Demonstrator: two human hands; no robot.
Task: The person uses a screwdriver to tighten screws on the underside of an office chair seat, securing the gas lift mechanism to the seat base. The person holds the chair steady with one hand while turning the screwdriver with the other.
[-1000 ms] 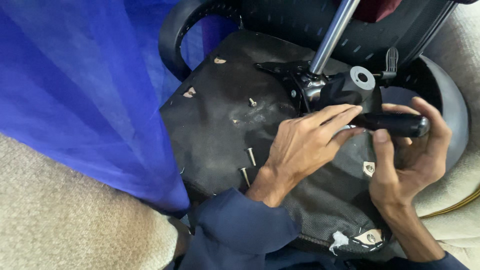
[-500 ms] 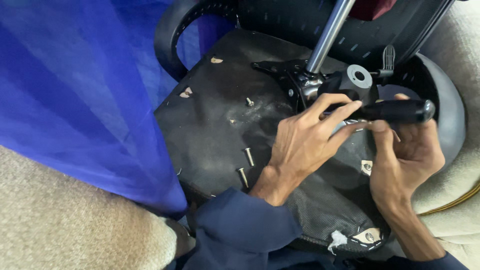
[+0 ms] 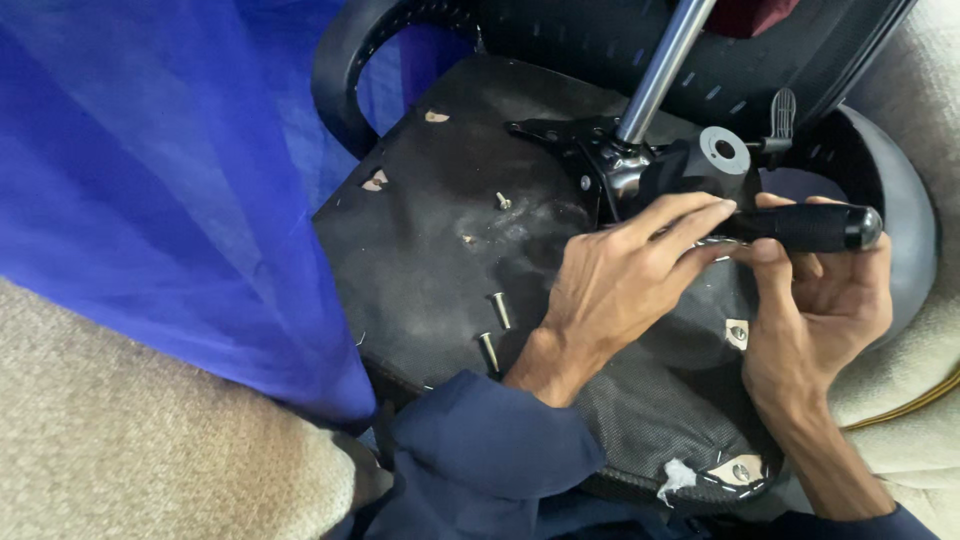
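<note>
Gripping black tool handle [image 3: 810, 227]: right hand [image 3: 815, 310], fingers curled round it, near seat underside [image 3: 440, 250] right edge. Left hand [image 3: 620, 275] pinching tool tip beside mechanism [image 3: 690, 165]. Loose bolts [image 3: 495, 325] at front edge.

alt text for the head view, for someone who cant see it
Two bare hands work under an upturned black chair seat: the right hand grips a black tool handle, the left hand steadies its tip. Loose bolts lie nearby.
</note>
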